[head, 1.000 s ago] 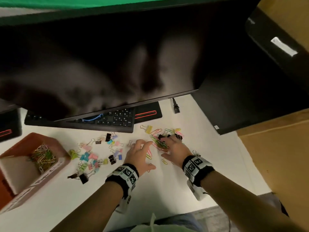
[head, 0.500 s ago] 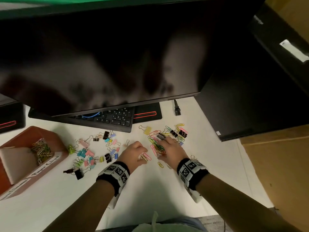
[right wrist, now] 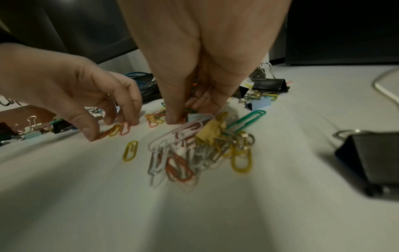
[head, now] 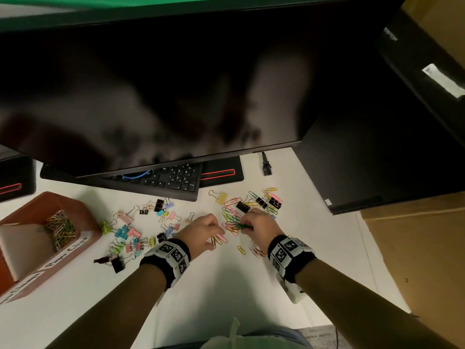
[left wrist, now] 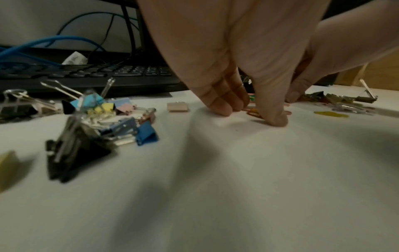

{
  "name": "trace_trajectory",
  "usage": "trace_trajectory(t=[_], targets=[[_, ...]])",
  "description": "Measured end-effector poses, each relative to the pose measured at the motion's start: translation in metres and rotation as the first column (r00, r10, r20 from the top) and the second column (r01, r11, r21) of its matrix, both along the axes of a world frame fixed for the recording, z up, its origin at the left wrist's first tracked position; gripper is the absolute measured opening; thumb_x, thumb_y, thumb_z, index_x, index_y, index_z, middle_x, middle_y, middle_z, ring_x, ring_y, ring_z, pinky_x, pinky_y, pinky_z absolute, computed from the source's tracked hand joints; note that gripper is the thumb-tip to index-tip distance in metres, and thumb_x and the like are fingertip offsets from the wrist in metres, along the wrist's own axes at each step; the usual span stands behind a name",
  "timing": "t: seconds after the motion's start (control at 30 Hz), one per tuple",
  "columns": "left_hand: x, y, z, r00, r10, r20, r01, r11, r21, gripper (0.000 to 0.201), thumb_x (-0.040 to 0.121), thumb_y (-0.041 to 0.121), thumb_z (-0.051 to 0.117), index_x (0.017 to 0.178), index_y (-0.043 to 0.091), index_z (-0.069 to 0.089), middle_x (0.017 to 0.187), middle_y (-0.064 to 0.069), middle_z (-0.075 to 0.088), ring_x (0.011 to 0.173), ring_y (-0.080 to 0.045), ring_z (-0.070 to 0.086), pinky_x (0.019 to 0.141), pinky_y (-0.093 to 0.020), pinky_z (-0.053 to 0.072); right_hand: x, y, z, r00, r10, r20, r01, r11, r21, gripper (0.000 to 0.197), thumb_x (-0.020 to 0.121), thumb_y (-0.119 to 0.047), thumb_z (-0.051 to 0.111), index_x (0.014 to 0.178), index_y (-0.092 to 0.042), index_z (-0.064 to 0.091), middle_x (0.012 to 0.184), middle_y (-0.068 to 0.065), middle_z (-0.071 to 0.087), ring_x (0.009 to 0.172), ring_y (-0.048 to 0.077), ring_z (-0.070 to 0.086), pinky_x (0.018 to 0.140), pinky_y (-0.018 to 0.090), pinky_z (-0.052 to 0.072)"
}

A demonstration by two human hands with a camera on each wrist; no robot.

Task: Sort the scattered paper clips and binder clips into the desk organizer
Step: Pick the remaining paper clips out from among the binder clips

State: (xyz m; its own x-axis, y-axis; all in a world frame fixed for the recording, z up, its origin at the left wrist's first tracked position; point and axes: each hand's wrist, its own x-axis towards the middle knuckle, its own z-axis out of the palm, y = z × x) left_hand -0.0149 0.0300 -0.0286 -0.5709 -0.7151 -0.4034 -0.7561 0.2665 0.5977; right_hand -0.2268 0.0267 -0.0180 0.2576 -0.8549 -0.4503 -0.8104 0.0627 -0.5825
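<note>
Coloured paper clips (head: 230, 217) lie scattered on the white desk between my hands. My left hand (head: 219, 235) curls over a few orange, yellow and pink paper clips (right wrist: 115, 130), thumb and fingertips pinching them against the desk. My right hand (head: 245, 226) pinches green paper clips (head: 241, 225) at its fingertips (right wrist: 172, 119). More paper clips (right wrist: 190, 153) lie heaped under the right wrist. Pastel and black binder clips (head: 130, 234) lie to the left. The red-brown organizer (head: 83, 220) stands at far left, with paper clips (head: 60, 227) in one compartment.
A black keyboard (head: 171, 181) and a big monitor (head: 151, 84) close off the far side. A black power plug (head: 266, 168) lies beyond the clips. More binder clips (head: 264, 201) sit far right, one black binder clip (right wrist: 371, 158) near my right wrist. Brown cardboard (head: 415, 260) borders the desk's right edge.
My left hand's fingers, spread flat a second ago, have curled round paper clips. My right hand has drawn back from the far pile and now pinches green clips.
</note>
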Motion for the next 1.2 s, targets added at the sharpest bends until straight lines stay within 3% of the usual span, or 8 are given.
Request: trace_trajectory(t=[0.07,0.17,0.4,0.63,0.73,0.83,0.97,1.2], targets=[[-0.007,0.000,-0.002,1.000,0.009,0.003,-0.009,0.999,-0.047,0.023,0.081,0.016,0.066,0.104,0.016,0.065,0.110,-0.002,0.052,0.105,-0.019,0.047,0.093,-0.025,0.039,0.001,-0.002,-0.001,1.000,-0.010,-0.002,0.010,1.000,0.018,0.024,0.083,-0.011,0.065,0.107,-0.007,0.065,0.109,0.012,0.060,0.098,0.024,0.059,0.090,0.025,0.045],[-0.015,0.000,-0.003,0.998,0.064,0.022,-0.062,0.994,-0.089,0.012,0.084,0.020,0.063,0.091,0.010,0.066,0.102,-0.007,0.057,0.101,-0.025,0.048,0.089,-0.037,0.045,0.002,-0.004,-0.001,0.999,-0.039,0.010,0.038,0.998,0.046,0.025,0.083,-0.009,0.065,0.108,-0.006,0.065,0.108,0.012,0.063,0.097,0.023,0.061,0.086,0.021,0.045],[-0.017,0.000,-0.006,0.982,0.158,0.103,-0.154,0.987,-0.053,0.022,0.091,0.024,0.054,0.106,0.009,0.059,0.108,-0.007,0.056,0.107,-0.022,0.046,0.093,-0.029,0.037,0.003,-0.005,-0.003,1.000,-0.018,-0.016,0.018,1.000,0.024,0.021,0.082,-0.011,0.066,0.103,-0.007,0.066,0.107,0.011,0.059,0.095,0.024,0.060,0.090,0.028,0.047],[-0.018,-0.001,-0.003,0.974,0.224,-0.007,-0.225,0.974,-0.020,0.014,0.088,0.019,0.057,0.095,0.008,0.062,0.095,-0.005,0.053,0.098,-0.023,0.051,0.082,-0.027,0.040,0.002,-0.003,-0.001,1.000,-0.019,0.011,0.018,1.000,0.007,0.020,0.082,-0.011,0.066,0.102,-0.007,0.066,0.105,0.011,0.062,0.094,0.023,0.060,0.088,0.026,0.047],[-0.028,-0.007,0.003,0.958,0.278,-0.071,-0.277,0.961,0.020,0.028,0.086,0.016,0.061,0.114,0.014,0.057,0.101,-0.006,0.059,0.091,-0.018,0.055,0.081,-0.023,0.041,0.002,-0.004,0.000,0.999,-0.041,0.023,0.041,0.999,0.018,0.023,0.082,-0.010,0.065,0.106,-0.007,0.065,0.106,0.012,0.063,0.096,0.023,0.061,0.088,0.026,0.048],[-0.038,-0.015,0.001,0.977,0.215,-0.015,-0.214,0.976,0.032,0.045,0.084,0.016,0.064,0.127,0.016,0.051,0.113,-0.007,0.060,0.102,-0.021,0.057,0.087,-0.022,0.040,0.003,-0.006,0.001,1.000,-0.015,-0.012,0.015,1.000,0.021,0.024,0.082,-0.012,0.065,0.105,-0.006,0.065,0.106,0.014,0.062,0.095,0.025,0.060,0.088,0.029,0.047],[-0.040,-0.022,-0.005,0.981,0.189,0.034,-0.190,0.982,0.007,0.027,0.083,0.015,0.064,0.109,0.010,0.060,0.108,-0.008,0.059,0.104,-0.024,0.055,0.092,-0.029,0.043,0.003,-0.009,0.002,0.999,0.026,-0.043,-0.025,0.999,0.025,0.023,0.081,-0.011,0.066,0.103,-0.006,0.067,0.107,0.013,0.059,0.092,0.026,0.059,0.087,0.028,0.046],[-0.036,-0.018,-0.011,0.980,0.142,0.142,-0.131,0.988,-0.082,0.023,0.089,0.025,0.057,0.105,0.007,0.060,0.112,-0.006,0.047,0.105,-0.022,0.046,0.095,-0.033,0.043,0.001,-0.011,0.006,0.997,0.057,-0.056,-0.054,0.997,0.054,0.022,0.083,-0.013,0.065,0.104,-0.008,0.066,0.106,0.010,0.062,0.093,0.024,0.060,0.085,0.029,0.048]])
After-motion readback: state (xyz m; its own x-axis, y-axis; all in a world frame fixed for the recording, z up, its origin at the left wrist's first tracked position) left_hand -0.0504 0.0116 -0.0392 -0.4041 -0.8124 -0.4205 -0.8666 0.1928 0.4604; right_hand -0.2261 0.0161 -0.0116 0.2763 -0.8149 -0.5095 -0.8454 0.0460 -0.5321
